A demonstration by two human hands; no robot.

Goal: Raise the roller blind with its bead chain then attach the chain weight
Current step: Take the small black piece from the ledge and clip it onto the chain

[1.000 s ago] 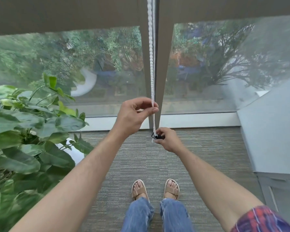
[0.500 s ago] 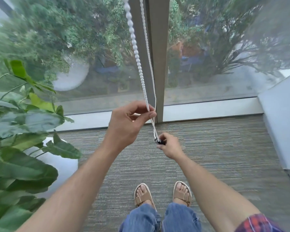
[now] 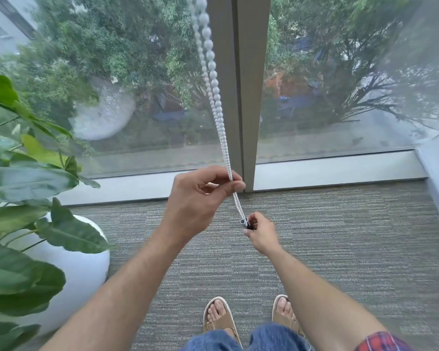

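Head cam: L hand (image 3: pixel 200 196) pinches beaded chain (image 3: pixel 214 89), R hand (image 3: pixel 262 233) prob. grips small dark weight (image 3: pixel 246 223).

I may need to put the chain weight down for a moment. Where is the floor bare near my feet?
The carpet is bare to your right, between the window sill and your right forearm. It is crowded on the left, where the white planter and its leaves stand. Both hands are busy: the left hand pinches the bead chain, and the right hand holds the chain weight.

A leafy plant (image 3: pixel 23 188) in a white pot (image 3: pixel 81 269) stands on grey carpet (image 3: pixel 352 236) beside the window (image 3: pixel 340 84).
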